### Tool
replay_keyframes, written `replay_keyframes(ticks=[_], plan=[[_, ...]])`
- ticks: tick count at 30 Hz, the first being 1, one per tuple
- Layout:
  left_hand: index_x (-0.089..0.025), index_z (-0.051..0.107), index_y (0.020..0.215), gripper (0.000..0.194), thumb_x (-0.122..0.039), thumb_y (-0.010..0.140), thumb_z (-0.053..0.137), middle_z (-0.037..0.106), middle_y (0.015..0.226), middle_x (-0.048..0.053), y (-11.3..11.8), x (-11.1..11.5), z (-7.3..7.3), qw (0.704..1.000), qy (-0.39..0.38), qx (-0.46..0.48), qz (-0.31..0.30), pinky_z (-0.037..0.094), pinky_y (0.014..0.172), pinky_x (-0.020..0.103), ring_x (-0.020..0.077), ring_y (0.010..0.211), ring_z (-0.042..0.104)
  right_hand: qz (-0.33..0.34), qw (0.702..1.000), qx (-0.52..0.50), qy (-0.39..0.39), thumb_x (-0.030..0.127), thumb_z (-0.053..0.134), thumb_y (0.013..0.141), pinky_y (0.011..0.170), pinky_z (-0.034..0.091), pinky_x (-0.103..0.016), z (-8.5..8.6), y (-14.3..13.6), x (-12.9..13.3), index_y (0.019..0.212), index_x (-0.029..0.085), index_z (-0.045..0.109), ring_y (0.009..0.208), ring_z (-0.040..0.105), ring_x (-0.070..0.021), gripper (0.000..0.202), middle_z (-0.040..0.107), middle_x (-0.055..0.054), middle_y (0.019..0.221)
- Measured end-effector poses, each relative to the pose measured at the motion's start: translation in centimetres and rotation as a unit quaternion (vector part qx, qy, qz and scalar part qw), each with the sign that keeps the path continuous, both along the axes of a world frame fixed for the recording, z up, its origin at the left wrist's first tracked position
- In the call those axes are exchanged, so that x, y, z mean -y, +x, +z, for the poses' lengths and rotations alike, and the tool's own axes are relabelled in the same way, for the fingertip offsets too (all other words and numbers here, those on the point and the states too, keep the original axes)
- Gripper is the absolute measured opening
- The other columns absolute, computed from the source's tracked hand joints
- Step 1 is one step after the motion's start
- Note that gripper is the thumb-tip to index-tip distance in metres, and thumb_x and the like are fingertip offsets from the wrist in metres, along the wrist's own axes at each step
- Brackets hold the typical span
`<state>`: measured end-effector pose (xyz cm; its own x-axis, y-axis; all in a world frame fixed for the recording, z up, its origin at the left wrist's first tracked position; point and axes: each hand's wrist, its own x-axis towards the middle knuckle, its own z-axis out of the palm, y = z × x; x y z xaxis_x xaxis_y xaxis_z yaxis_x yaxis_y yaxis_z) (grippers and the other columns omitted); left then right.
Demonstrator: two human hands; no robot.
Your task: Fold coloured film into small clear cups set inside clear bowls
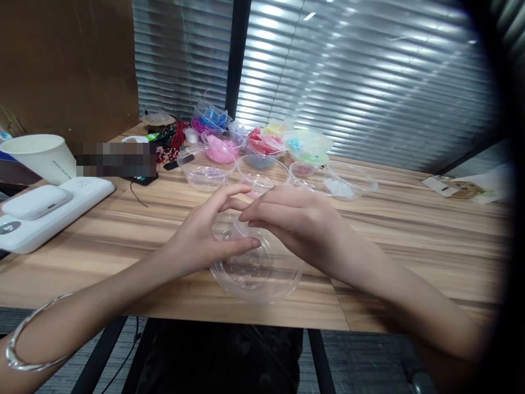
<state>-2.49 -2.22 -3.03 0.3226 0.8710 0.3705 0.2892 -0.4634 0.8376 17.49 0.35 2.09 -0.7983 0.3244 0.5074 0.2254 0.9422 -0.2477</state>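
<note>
Closest in the head view: silver bangle (pixel 19 362) around the left forearm. Beyond that, left hand (pixel 200 235) open, thumb and fingers curved well apart, over a clear round container (pixel 283 284) on the wood-grain desk (pixel 402 232), near its front edge. Right hand (pixel 303 219) over the same container, fingers bunched and pointing at the left hand's fingers; can't tell if gripping anything. Pale pinkish piece (pixel 240 229) visible between the hands; can't tell if held or lying in the container. Farther back, clear tubs in loose rows, including a tub with pink contents (pixel 221 150) and, just right of it, a tub with red contents (pixel 264 143). Red cord (pixel 180 135) left of those. At far left, white cup (pixel 51 161) behind a white slab (pixel 88 189), with a rounded white case (pixel 36 202) on top. Blinds (pixel 348 82) behind the desk.
</note>
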Motion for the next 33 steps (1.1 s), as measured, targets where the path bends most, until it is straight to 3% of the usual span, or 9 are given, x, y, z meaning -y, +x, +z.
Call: replay_keyframes(ticks=[5, 11, 15, 18, 20, 24, 27, 30, 33], plan=[[-0.029, 0.042, 0.133, 0.069, -0.034, 0.074, 0.077, 0.051, 0.140, 0.006, 0.0, 0.1, 0.0, 1.000, 0.008, -0.006, 0.004, 0.040, 0.108, 0.040, 0.0271, 0.132, 0.045, -0.011, 1.000, 0.014, 0.010, 0.011, 0.051, 0.093, 0.069, 0.044, -0.029, 0.0, 0.1, -0.1, 0.091, 0.018, 0.064, 0.077, 0.060, -0.0150, 0.016, 0.066, -0.003, 0.086], [-0.029, 0.041, 0.133, 0.068, -0.032, 0.075, 0.077, 0.049, 0.139, 0.005, 0.1, -0.1, 0.0, 1.000, 0.004, 0.017, -0.014, 0.043, 0.105, 0.037, 0.0235, 0.122, 0.054, -0.021, 0.999, 0.030, -0.018, 0.005, 0.049, 0.091, 0.080, 0.046, -0.028, 0.1, 0.2, 0.2, 0.106, 0.019, 0.063, 0.095, 0.060, -0.0166, 0.025, 0.064, -0.005, 0.111], [-0.030, 0.038, 0.135, 0.072, -0.030, 0.074, 0.077, 0.049, 0.139, 0.005, 0.0, 0.0, 0.0, 1.000, -0.010, 0.028, -0.008, 0.041, 0.108, 0.038, 0.0251, 0.128, 0.050, -0.042, 0.999, 0.030, 0.004, 0.009, 0.050, 0.091, 0.072, 0.046, -0.029, -0.4, 0.1, 0.0, 0.114, 0.022, 0.060, 0.085, 0.059, -0.0164, 0.028, 0.064, -0.003, 0.098], [-0.031, 0.032, 0.137, 0.075, -0.027, 0.075, 0.076, 0.059, 0.125, 0.004, 0.1, 0.2, 0.0, 0.997, -0.045, 0.053, -0.021, 0.046, 0.102, 0.036, 0.0227, 0.118, 0.058, -0.028, 0.999, 0.018, 0.027, 0.010, 0.049, 0.092, 0.069, 0.046, -0.029, -0.9, -0.1, 0.0, 0.114, 0.022, 0.059, 0.077, 0.059, -0.0153, 0.027, 0.064, -0.001, 0.085], [-0.031, 0.031, 0.137, 0.075, -0.026, 0.076, 0.075, 0.063, 0.116, 0.003, 0.2, 0.3, 0.1, 0.995, -0.059, 0.068, -0.034, 0.049, 0.099, 0.036, 0.0214, 0.111, 0.062, -0.021, 0.999, 0.014, 0.029, 0.010, 0.046, 0.093, 0.073, 0.047, -0.030, -0.9, -0.4, 0.1, 0.113, 0.022, 0.060, 0.080, 0.060, -0.0157, 0.028, 0.066, -0.002, 0.090], [-0.029, 0.032, 0.135, 0.072, -0.028, 0.077, 0.074, 0.063, 0.118, 0.004, 0.3, 0.2, 0.2, 0.995, -0.064, 0.079, -0.023, 0.048, 0.102, 0.037, 0.0216, 0.115, 0.060, -0.083, 0.994, -0.040, 0.063, 0.008, 0.043, 0.092, 0.079, 0.048, -0.031, 0.2, -0.4, 1.0, 0.103, 0.021, 0.063, 0.094, 0.060, -0.0179, 0.026, 0.066, -0.005, 0.106], [-0.026, 0.027, 0.139, 0.074, -0.030, 0.079, 0.071, 0.066, 0.110, 0.003, 0.3, 0.3, 0.3, 0.996, -0.056, 0.063, 0.009, 0.047, 0.103, 0.038, 0.0206, 0.111, 0.062, -0.128, 0.990, -0.028, 0.051, 0.006, 0.045, 0.087, 0.064, 0.045, -0.029, 1.4, 0.2, 1.6, 0.080, 0.020, 0.064, 0.072, 0.059, -0.0148, 0.025, 0.066, -0.002, 0.079], [-0.027, 0.027, 0.140, 0.076, -0.029, 0.079, 0.071, 0.066, 0.109, 0.004, 0.2, 0.4, 0.3, 0.998, -0.005, 0.042, 0.043, 0.047, 0.102, 0.040, 0.0222, 0.110, 0.062, -0.091, 0.994, 0.062, -0.012, 0.002, 0.047, 0.081, 0.056, 0.042, -0.027, 1.5, 0.4, 1.9, 0.068, 0.019, 0.062, 0.056, 0.055, -0.0123, 0.026, 0.060, 0.001, 0.061], [-0.030, 0.029, 0.140, 0.075, -0.027, 0.078, 0.073, 0.058, 0.126, 0.006, 0.0, 0.6, 0.2, 0.996, 0.063, 0.019, 0.052, 0.049, 0.101, 0.040, 0.0227, 0.112, 0.061, -0.051, 0.994, 0.080, -0.049, -0.002, 0.047, 0.079, 0.067, 0.048, -0.028, -0.4, -0.3, 1.9, 0.069, 0.020, 0.063, 0.067, 0.060, -0.0148, 0.029, 0.066, -0.002, 0.071]])
